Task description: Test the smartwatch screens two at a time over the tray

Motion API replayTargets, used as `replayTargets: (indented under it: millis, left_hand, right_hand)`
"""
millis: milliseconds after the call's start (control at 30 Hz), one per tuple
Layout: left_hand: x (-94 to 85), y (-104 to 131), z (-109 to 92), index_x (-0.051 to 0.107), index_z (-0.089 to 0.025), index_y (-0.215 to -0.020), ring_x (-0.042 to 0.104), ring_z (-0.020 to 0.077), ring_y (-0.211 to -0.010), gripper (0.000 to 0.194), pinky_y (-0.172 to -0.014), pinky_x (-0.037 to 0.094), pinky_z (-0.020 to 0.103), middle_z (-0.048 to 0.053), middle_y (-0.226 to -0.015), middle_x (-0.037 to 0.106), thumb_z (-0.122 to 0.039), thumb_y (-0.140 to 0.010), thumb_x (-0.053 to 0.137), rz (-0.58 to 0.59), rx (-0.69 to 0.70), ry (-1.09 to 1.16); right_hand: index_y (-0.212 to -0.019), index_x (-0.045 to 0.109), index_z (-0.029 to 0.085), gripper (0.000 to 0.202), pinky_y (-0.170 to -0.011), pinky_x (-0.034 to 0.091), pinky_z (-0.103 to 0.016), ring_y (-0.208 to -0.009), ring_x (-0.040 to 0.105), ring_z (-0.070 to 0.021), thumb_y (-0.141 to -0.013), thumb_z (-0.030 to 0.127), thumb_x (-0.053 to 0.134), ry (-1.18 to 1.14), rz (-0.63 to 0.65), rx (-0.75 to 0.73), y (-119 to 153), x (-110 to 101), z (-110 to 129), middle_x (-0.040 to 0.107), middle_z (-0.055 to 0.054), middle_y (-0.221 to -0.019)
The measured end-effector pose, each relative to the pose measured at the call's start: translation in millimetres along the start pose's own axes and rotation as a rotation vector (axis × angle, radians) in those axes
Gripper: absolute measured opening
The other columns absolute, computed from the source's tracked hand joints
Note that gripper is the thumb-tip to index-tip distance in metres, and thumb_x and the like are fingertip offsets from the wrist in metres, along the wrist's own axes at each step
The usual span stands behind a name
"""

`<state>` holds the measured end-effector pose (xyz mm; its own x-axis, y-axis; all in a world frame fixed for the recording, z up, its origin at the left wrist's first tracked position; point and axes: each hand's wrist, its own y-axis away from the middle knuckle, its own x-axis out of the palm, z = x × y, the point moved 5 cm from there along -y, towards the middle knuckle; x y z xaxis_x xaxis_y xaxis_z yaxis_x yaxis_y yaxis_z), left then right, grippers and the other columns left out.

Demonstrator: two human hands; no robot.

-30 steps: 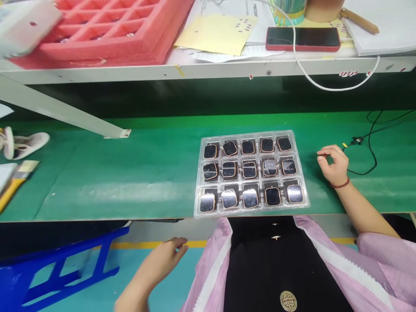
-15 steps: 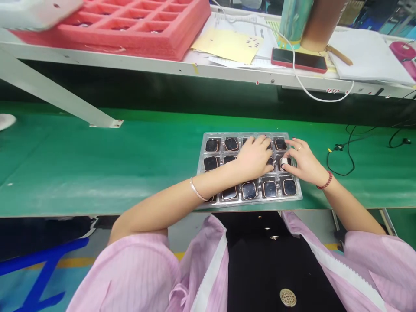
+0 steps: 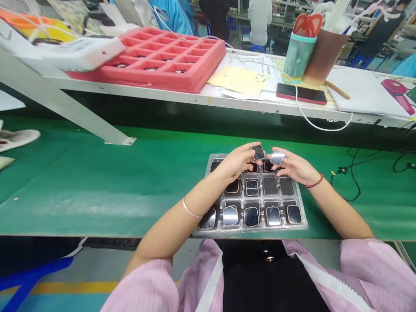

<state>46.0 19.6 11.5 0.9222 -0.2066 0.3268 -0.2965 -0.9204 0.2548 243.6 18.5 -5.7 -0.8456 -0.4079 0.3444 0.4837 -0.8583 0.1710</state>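
A clear plastic tray (image 3: 260, 199) lies on the green bench near its front edge, with square black smartwatch faces in its pockets. Above its far side, my left hand (image 3: 238, 161) pinches one dark watch face (image 3: 258, 152) with a thin gold rim. Beside it, my right hand (image 3: 297, 166) grips a second watch face (image 3: 277, 157), tilted so that its glass reflects the light. Two pockets in the middle row at the right, one of them this dark pocket (image 3: 287, 186), hold no watch face. My left forearm hides part of the tray's left side.
A white shelf (image 3: 234, 100) spans the back, bearing a red foam tray (image 3: 195, 82), a white device (image 3: 86, 53), papers, a phone (image 3: 301, 93) and a teal cup (image 3: 297, 56). A slanted metal leg (image 3: 81, 108) stands at left. Black cables (image 3: 354, 177) lie at right. People are far behind.
Both hands have risen from the tray, each now with a watch face in it. Two middle-row pockets at the right have lost theirs. The camera view has tilted upward.
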Motion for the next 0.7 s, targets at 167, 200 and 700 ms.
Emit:
replayTargets:
  millis: [167, 200, 700]
  left_hand:
    - [-2.9, 1, 2, 0.055, -0.015, -0.143, 0.067, 0.0111, -0.065, 0.06, -0.052, 0.043, 0.018, 0.003, -0.08, 0.07, -0.022, -0.087, 0.073, 0.125, -0.071, 0.042]
    - [-1.8, 1, 3, 0.054, -0.015, -0.144, 0.067, 0.011, -0.064, 0.061, -0.052, 0.043, 0.018, 0.002, -0.077, 0.069, -0.024, -0.086, 0.074, 0.148, -0.066, 0.025]
    - [4.9, 10, 18, 0.055, -0.015, -0.133, 0.073, 0.0178, -0.089, 0.06, -0.064, 0.052, 0.023, 0.01, -0.112, 0.072, -0.003, -0.074, 0.059, 0.175, -0.054, -0.259]
  right_hand:
    - [-0.13, 0.066, 0.023, 0.051, -0.062, 0.064, -0.024, -0.072, 0.071, -0.0119, -0.084, 0.036, 0.082, -0.053, 0.095, -0.005, -7, -5, -6, 0.076, -0.009, -0.119]
    - [-0.128, 0.068, 0.023, 0.05, -0.06, 0.063, -0.023, -0.068, 0.07, -0.0107, -0.083, 0.037, 0.083, -0.051, 0.101, -0.016, -6, -6, -7, 0.077, -0.009, -0.116]
    - [-0.131, 0.063, 0.023, 0.037, -0.075, 0.066, -0.031, -0.088, 0.074, -0.0169, -0.094, 0.03, 0.065, 0.236, 0.018, -0.127, 4, 5, -11, 0.071, -0.009, -0.12]
